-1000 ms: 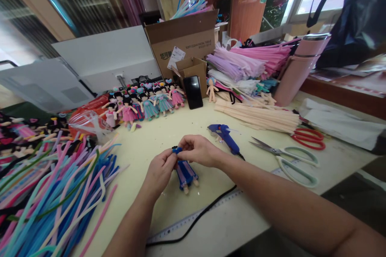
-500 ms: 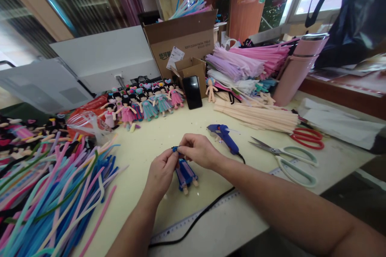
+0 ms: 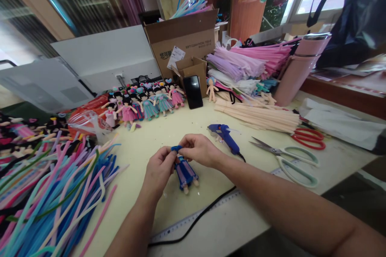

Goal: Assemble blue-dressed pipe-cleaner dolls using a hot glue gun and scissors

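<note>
Between both hands, near the middle of the table, is a small dark blue fuzzy piece (image 3: pixel 176 148), probably bent pipe cleaner. The thumb and fingers of my left hand (image 3: pixel 159 168) pinch its left side. My right hand (image 3: pixel 199 150) grips it from the right, fingers curled. Just below hangs or lies a small doll (image 3: pixel 187 174) in a blue and lilac striped dress, its pale feet toward me. My fingers hide its upper part, and I cannot tell whether the blue piece is joined to it.
A blue glue gun (image 3: pixel 224 134) lies right of my hands, its black cord (image 3: pixel 208 209) crossing the ruler strip. Further right are green-handled scissors (image 3: pixel 283 156) and red-handled scissors (image 3: pixel 309 138). Pipe cleaners (image 3: pixel 60 192) heap at left. Finished dolls (image 3: pixel 147 104), a phone (image 3: pixel 193 91) and a pink flask (image 3: pixel 301 68) stand behind.
More of the blue piece shows between my fingertips, now turned a little flatter. Both hands stay in nearly the same place, and the view has shifted very slightly.
</note>
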### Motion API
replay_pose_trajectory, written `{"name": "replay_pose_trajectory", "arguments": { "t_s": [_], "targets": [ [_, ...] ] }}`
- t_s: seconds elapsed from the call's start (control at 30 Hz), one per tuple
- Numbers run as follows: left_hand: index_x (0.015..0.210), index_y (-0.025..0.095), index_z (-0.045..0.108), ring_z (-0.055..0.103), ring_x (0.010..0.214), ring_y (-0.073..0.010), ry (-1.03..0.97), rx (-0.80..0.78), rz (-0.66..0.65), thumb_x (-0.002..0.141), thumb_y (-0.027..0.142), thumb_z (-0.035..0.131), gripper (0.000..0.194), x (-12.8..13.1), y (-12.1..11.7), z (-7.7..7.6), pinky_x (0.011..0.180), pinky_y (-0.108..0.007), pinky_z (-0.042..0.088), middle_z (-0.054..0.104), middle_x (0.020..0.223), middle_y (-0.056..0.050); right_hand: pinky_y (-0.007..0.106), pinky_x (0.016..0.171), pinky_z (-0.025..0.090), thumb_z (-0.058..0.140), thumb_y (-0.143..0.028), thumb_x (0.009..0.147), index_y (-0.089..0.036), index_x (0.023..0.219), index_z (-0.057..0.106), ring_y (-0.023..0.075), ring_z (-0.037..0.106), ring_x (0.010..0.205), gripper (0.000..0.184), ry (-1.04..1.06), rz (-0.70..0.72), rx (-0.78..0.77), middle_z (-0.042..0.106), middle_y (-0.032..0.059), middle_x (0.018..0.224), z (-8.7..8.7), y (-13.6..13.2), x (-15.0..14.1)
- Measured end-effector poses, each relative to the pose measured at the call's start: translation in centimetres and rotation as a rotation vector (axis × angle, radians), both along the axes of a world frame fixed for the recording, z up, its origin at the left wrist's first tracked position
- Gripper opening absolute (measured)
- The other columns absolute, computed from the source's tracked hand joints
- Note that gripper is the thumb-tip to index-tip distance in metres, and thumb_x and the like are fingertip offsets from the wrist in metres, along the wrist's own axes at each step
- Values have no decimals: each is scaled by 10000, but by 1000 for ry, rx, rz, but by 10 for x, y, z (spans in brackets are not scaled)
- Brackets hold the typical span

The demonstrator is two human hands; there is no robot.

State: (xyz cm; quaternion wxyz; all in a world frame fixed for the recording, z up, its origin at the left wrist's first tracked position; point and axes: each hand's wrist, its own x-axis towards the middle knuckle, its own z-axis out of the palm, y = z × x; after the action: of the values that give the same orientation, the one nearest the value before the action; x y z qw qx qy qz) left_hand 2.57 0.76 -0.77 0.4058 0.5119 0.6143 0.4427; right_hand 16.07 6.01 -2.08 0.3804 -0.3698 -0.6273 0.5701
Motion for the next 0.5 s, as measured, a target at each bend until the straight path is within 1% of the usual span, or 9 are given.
{"name": "replay_pose_trajectory", "arguments": {
  "t_s": [0.07, 0.2, 0.27, 0.5],
  "targets": [
    [650, 187, 536, 343, 385, -72, -19, -2, 12, 705, 382, 577, 207, 1, 0, 1, 376, -206, 236, 502, 473, 60, 184, 455, 405, 611, -148, 685, -141, 695, 601, 68, 498, 468, 16, -19, -13, -1, 557, -45, 539, 0, 0, 0],
    [635, 182, 532, 332, 384, -64, -10, -6, 17, 692, 395, 592, 228, 0, 0, 3, 371, -201, 215, 494, 473, 62, 172, 441, 384, 635, -176, 698, -142, 672, 612, 64, 489, 450, 49, -91, -50, 63, 538, -52, 500, -3, 1, 1],
    [617, 179, 519, 321, 384, -57, -37, -30, 12, 679, 398, 607, 244, -2, 1, 3, 369, -196, 194, 493, 477, 60, 169, 437, 384, 638, -179, 706, -143, 667, 612, 65, 493, 452, 60, -107, -37, 56, 536, -51, 491, -2, 2, 1],
    [609, 172, 485, 258, 359, -21, -288, -158, -71, 649, 411, 657, 298, -7, 3, 3, 373, -181, 135, 484, 483, 70, 146, 422, 407, 578, -60, 744, -137, 614, 538, 38, 480, 392, 156, -24, 36, -198, 526, -69, 461, 13, -1, 2]
  ]
}}
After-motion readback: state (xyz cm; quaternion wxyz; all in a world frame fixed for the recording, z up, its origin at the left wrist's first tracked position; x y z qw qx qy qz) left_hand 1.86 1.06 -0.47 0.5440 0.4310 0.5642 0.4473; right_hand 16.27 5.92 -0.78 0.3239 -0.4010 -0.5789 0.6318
